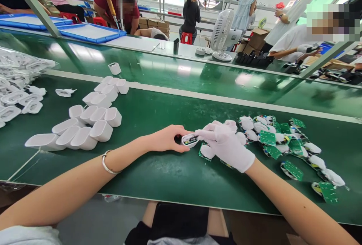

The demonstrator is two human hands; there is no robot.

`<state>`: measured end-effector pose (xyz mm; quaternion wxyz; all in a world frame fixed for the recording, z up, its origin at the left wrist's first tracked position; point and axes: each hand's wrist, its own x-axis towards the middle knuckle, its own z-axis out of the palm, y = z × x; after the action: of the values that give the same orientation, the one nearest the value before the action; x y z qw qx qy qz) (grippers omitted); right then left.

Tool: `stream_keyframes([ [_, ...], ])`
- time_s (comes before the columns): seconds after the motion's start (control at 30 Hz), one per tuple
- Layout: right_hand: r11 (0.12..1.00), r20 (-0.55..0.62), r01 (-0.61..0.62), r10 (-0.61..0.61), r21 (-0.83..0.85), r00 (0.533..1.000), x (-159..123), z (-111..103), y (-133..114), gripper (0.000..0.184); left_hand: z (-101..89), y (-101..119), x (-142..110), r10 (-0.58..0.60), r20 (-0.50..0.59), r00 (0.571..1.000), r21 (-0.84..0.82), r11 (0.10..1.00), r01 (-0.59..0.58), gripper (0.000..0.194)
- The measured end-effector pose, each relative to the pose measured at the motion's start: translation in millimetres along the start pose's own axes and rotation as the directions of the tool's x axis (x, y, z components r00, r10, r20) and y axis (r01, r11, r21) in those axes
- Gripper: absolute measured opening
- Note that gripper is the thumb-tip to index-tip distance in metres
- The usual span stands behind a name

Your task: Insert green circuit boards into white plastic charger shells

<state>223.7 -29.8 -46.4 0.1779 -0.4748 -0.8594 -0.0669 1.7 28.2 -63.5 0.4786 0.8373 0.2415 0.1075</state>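
Observation:
My bare left hand [170,138] is closed around a white plastic housing [190,144] whose open end faces right and up. Inside the housing, part of a circuit board with components shows. In a white glove, my right hand [223,141] reaches to the housing's rim with its fingertips; whether they pinch anything there is hidden. Just below the gloved fingers lies a green circuit board with a white pad [207,152] on the table. To the left stand several empty white housings [82,137] in a cluster.
Several green circuit boards with white pads [267,138] lie heaped on the right. White end caps [17,97] and a plastic bag [25,61] are at far left. A pale strip [215,95] crosses the green table. Beyond stand a white fan [222,30], blue trays [90,33] and several people.

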Motion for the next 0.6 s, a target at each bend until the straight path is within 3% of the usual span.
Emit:
stream_keyframes([
  [0.33,0.997,-0.046,-0.069,0.07,0.029,0.996,-1.9,3.9,1.8,0.027,0.0,1.8,-0.1,-0.027,-0.013,1.0,0.013,1.0,0.027,0.029],
  [0.6,0.999,-0.026,-0.052,0.052,0.002,0.998,0.1,2.4,-2.0,0.029,0.5,0.5,-0.2,-0.003,-0.004,1.0,0.001,1.0,0.003,0.026],
])
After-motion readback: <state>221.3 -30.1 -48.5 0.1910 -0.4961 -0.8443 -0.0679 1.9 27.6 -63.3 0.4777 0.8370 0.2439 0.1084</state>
